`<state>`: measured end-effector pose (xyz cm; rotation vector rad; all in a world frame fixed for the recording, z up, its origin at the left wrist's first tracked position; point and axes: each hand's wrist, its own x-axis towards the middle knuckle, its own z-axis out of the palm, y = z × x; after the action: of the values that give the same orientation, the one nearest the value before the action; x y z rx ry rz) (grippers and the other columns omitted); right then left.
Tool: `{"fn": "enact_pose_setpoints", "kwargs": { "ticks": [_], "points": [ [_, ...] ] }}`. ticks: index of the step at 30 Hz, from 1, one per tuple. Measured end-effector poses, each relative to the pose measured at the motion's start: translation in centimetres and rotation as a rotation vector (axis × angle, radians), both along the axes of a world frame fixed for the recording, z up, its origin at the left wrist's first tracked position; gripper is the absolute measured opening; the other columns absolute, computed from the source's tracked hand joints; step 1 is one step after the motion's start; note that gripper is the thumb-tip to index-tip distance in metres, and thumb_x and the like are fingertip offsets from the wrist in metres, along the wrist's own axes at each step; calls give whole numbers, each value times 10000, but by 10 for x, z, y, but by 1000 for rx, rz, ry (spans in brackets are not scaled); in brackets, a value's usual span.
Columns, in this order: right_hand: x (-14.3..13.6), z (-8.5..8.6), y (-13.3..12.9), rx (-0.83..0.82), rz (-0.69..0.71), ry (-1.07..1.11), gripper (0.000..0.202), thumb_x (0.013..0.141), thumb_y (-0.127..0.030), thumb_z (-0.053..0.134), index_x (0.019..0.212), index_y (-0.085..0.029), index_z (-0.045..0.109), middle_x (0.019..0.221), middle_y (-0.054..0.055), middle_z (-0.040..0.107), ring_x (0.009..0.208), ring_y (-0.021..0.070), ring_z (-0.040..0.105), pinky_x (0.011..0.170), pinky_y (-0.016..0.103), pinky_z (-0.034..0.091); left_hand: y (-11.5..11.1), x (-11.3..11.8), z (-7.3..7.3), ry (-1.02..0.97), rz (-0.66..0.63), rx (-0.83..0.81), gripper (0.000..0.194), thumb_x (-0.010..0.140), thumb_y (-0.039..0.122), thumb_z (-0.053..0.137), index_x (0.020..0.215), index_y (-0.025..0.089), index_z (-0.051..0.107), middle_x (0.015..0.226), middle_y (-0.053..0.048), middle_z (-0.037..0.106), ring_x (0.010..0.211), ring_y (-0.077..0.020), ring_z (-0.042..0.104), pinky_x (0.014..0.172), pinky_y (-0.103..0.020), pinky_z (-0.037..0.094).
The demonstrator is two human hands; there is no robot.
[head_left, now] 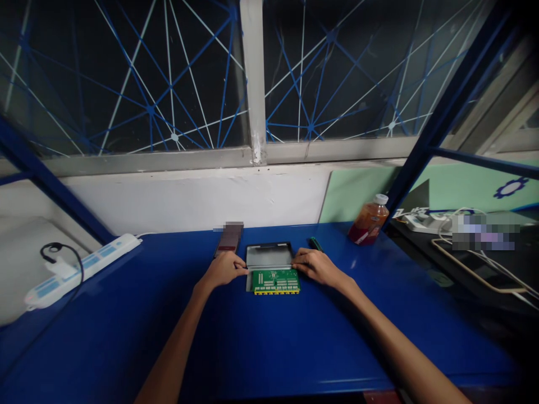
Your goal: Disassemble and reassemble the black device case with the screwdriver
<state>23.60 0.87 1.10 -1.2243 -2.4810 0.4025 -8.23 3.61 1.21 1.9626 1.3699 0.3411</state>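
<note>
A green circuit board (275, 279) with a yellow row of ports along its near edge lies on the blue table. Behind it is a shallow grey metal case part (268, 257) with a dark rim, and a thin strip of metal shows between the two. My left hand (225, 268) is closed, thumb and fingers pinching the left side of the metal case near the board's far corner. Opposite it, my right hand (316, 266) grips the right side with its fingers closed. The fingertips hide the exact contact points.
Behind my left hand lies a dark flat box-like object (229, 238), partly blurred. A green-and-black tool handle (315, 243) lies behind my right hand. A drink bottle (369, 220) stands back right; a white power strip (86, 272) lies left. Phone (475, 266) and cables lie right.
</note>
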Motion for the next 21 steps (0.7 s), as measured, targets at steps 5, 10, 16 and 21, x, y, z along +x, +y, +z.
{"fn": "enact_pose_setpoints", "kwargs": {
  "ticks": [5, 10, 16, 21],
  "points": [
    [0, 2, -1, -11, 40, -8, 278, 955, -291, 450, 886, -193, 701, 942, 58, 690, 826, 164, 646, 680, 226, 406, 1, -1, 0, 144, -11, 107, 285, 700, 397, 661, 779, 144, 765, 646, -33, 682, 585, -141, 558, 526, -225, 297],
    [-1, 1, -2, -7, 25, -16, 250, 951, -287, 458, 910, -198, 689, 954, 59, 698, 829, 169, 646, 668, 224, 398, -1, 0, 1, 87, -20, 22, 348, 687, 412, 679, 885, 137, 754, 713, -53, 711, 502, -126, 560, 515, -224, 357],
    [-2, 1, -2, -34, 20, -8, 242, 947, -283, 461, 947, -194, 686, 970, 71, 698, 860, 174, 642, 689, 224, 410, -4, 4, 7, 63, -68, 69, 365, 697, 413, 675, 898, 120, 760, 714, -72, 713, 571, -153, 580, 572, -245, 393],
    [-3, 1, -2, -52, 4, -7, 243, 940, -283, 468, 977, -183, 687, 988, 83, 703, 878, 190, 649, 710, 237, 429, -6, 6, 9, 63, -103, 117, 285, 732, 385, 642, 855, 164, 772, 748, -65, 720, 612, -155, 563, 614, -247, 381]
  ]
}}
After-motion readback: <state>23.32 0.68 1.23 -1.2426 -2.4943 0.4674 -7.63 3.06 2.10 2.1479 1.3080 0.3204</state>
